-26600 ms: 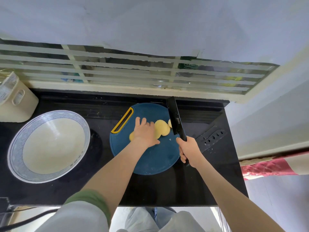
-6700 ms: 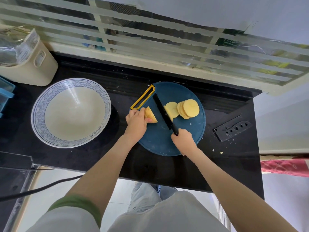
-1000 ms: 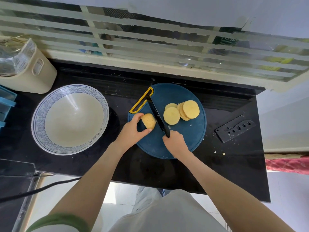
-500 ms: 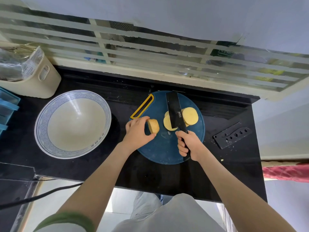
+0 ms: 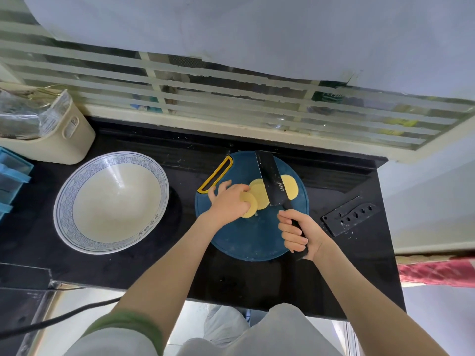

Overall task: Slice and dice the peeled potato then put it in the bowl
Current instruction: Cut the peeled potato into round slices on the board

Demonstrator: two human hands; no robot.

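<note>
Yellow potato slices [image 5: 259,195] lie overlapping on the round blue cutting board [image 5: 254,240]. My left hand [image 5: 228,202] rests over the leftmost slice [image 5: 250,205], fingers curved on top of it; whether it grips the piece is unclear. My right hand [image 5: 299,236] grips the black handle of a black cleaver [image 5: 271,182], whose blade lies across the slices and hides part of them. One slice [image 5: 291,188] shows to the right of the blade. The large white bowl [image 5: 110,201] with a blue patterned rim stands empty at the left.
A black knife sheath [image 5: 349,215] lies on the dark counter right of the board. A cream container [image 5: 59,140] with bags stands at the back left, blue boxes [image 5: 11,176] at the left edge. The barred window runs behind. A cable hangs below the counter edge.
My left hand laid the potato end piece down flat beside the other slices. The cleaver stays raised over the slices in my right hand, which drew slightly back toward me.
</note>
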